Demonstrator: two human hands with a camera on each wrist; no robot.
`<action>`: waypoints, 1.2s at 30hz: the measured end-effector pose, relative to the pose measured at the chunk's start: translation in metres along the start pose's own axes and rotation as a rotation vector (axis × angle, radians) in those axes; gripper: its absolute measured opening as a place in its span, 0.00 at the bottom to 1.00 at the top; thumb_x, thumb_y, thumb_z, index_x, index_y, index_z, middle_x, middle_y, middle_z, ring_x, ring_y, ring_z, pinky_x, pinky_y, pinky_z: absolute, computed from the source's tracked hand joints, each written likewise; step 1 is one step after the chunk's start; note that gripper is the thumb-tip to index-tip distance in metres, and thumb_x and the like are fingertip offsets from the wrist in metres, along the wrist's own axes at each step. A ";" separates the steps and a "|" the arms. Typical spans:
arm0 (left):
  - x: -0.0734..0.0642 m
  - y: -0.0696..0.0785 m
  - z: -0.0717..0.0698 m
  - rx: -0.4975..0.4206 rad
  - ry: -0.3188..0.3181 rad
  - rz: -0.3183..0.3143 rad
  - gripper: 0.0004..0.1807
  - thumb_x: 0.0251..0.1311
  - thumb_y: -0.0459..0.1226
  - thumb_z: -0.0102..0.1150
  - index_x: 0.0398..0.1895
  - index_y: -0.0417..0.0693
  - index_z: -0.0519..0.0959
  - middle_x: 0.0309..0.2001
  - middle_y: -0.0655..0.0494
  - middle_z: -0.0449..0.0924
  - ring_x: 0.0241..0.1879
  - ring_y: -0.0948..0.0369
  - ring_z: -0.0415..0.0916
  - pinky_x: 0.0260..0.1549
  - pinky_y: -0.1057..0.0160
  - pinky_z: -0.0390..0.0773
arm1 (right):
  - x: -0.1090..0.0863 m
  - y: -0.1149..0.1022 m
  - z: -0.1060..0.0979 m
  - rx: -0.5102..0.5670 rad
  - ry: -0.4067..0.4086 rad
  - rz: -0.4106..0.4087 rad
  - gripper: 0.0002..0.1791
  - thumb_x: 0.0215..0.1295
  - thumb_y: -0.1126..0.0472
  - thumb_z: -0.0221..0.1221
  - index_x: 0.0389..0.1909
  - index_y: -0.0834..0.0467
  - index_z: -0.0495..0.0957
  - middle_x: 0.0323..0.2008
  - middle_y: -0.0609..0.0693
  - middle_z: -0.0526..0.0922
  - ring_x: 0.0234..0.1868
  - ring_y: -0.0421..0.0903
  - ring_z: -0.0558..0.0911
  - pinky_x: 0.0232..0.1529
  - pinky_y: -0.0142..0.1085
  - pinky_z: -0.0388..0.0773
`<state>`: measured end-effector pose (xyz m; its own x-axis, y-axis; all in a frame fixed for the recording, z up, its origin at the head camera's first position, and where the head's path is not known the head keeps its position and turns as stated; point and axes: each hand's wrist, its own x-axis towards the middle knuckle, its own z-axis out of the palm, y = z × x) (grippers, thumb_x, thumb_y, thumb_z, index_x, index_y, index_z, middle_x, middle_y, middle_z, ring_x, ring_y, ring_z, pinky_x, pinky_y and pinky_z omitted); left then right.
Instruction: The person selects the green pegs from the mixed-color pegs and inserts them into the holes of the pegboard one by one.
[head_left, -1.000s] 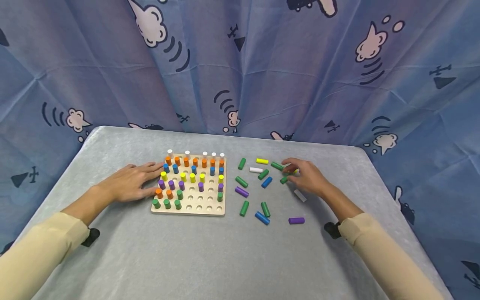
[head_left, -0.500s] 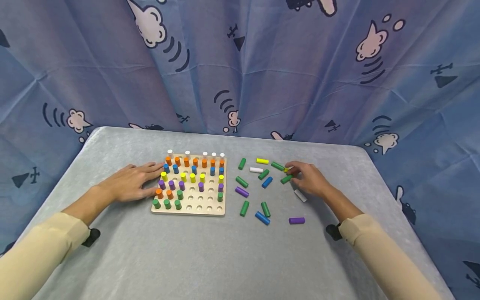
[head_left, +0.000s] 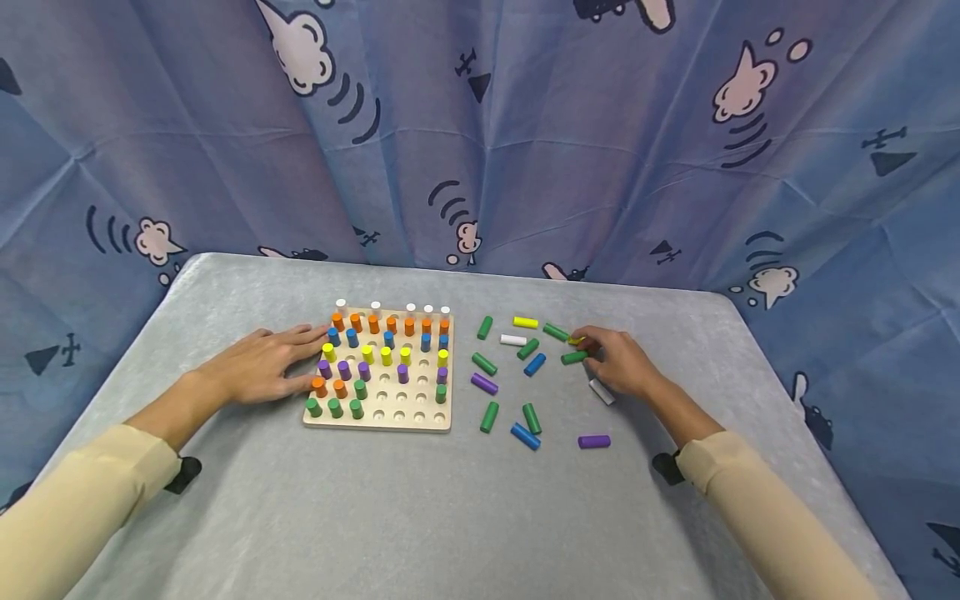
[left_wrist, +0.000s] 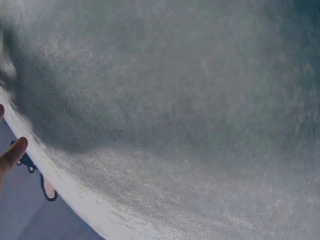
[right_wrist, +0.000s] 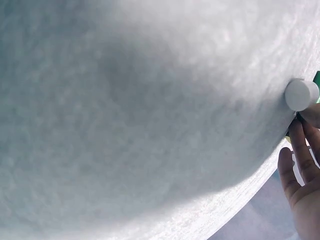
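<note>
In the head view a wooden pegboard [head_left: 408,421] holds upright pegs in rows of white, orange, blue, yellow, purple and green, with some bare holes. My left hand [head_left: 262,364] rests flat along its left edge, fingers straight and fingertips at the rim. To the right of the loose pegs, my right hand [head_left: 617,360] pinches a yellow peg [head_left: 575,340], mostly hidden by the fingers. A green peg [head_left: 574,357] lies just beside the fingertips, and a white peg [head_left: 602,392] lies below that hand. The right wrist view shows the white peg [right_wrist: 300,95] end-on near the thumb.
Between the board and my right hand lie several loose pegs, including a blue peg [head_left: 535,364], a second yellow peg [head_left: 525,322] and a purple peg [head_left: 594,442]. The grey cloth-covered table [head_left: 420,517] ends at a patterned blue curtain [head_left: 487,167].
My right hand has shifted slightly right, its fingers drawing together around the yellow peg. The green peg beside it has come into fuller view. The left hand and the board stay put.
</note>
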<state>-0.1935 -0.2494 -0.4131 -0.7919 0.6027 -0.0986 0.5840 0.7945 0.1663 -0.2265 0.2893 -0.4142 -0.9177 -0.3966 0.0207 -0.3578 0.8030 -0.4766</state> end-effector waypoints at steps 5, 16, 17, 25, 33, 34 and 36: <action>0.001 0.000 0.000 -0.001 0.000 -0.001 0.38 0.70 0.56 0.50 0.74 0.42 0.63 0.76 0.46 0.56 0.72 0.41 0.58 0.58 0.33 0.66 | -0.001 0.000 0.002 0.000 0.011 -0.009 0.21 0.58 0.78 0.61 0.54 0.67 0.78 0.43 0.58 0.86 0.45 0.55 0.84 0.52 0.55 0.76; 0.001 0.000 0.000 -0.001 -0.002 -0.002 0.38 0.71 0.57 0.49 0.75 0.41 0.62 0.76 0.45 0.56 0.72 0.40 0.58 0.58 0.33 0.66 | -0.001 -0.006 -0.002 0.017 0.013 -0.011 0.21 0.60 0.77 0.61 0.56 0.66 0.78 0.44 0.59 0.86 0.45 0.55 0.83 0.51 0.55 0.77; 0.000 0.000 0.000 -0.001 -0.002 -0.002 0.38 0.71 0.57 0.49 0.75 0.41 0.62 0.76 0.45 0.56 0.72 0.40 0.58 0.58 0.33 0.66 | -0.001 -0.007 -0.003 0.017 0.013 -0.009 0.21 0.60 0.77 0.61 0.56 0.66 0.78 0.44 0.59 0.86 0.45 0.55 0.83 0.51 0.55 0.77; 0.000 0.000 0.000 -0.002 0.003 0.000 0.38 0.71 0.56 0.49 0.75 0.41 0.62 0.76 0.45 0.56 0.72 0.40 0.58 0.58 0.32 0.66 | 0.001 -0.020 -0.007 0.022 0.008 -0.001 0.22 0.62 0.74 0.63 0.58 0.65 0.77 0.44 0.56 0.86 0.47 0.54 0.83 0.52 0.55 0.76; 0.000 -0.001 0.001 0.002 0.010 0.004 0.38 0.71 0.56 0.50 0.74 0.42 0.63 0.76 0.46 0.56 0.72 0.41 0.58 0.57 0.33 0.67 | 0.002 -0.034 -0.004 0.041 0.014 -0.033 0.22 0.61 0.74 0.64 0.57 0.65 0.78 0.43 0.56 0.86 0.47 0.54 0.83 0.50 0.55 0.76; 0.000 -0.001 0.001 0.003 0.011 0.004 0.38 0.71 0.56 0.50 0.74 0.42 0.63 0.76 0.46 0.57 0.72 0.41 0.59 0.57 0.33 0.67 | 0.003 -0.035 -0.003 0.040 0.016 -0.039 0.22 0.61 0.73 0.64 0.57 0.65 0.78 0.43 0.56 0.86 0.47 0.54 0.83 0.49 0.54 0.76; 0.000 -0.002 0.001 0.002 0.012 0.005 0.38 0.71 0.56 0.50 0.74 0.42 0.63 0.76 0.46 0.57 0.72 0.41 0.58 0.57 0.33 0.67 | 0.003 -0.038 -0.002 0.042 0.017 -0.047 0.21 0.61 0.73 0.65 0.56 0.65 0.78 0.43 0.57 0.87 0.46 0.54 0.83 0.48 0.54 0.76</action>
<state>-0.1944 -0.2503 -0.4149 -0.7912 0.6055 -0.0860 0.5881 0.7918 0.1646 -0.2165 0.2586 -0.3946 -0.9030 -0.4256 0.0590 -0.3935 0.7640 -0.5114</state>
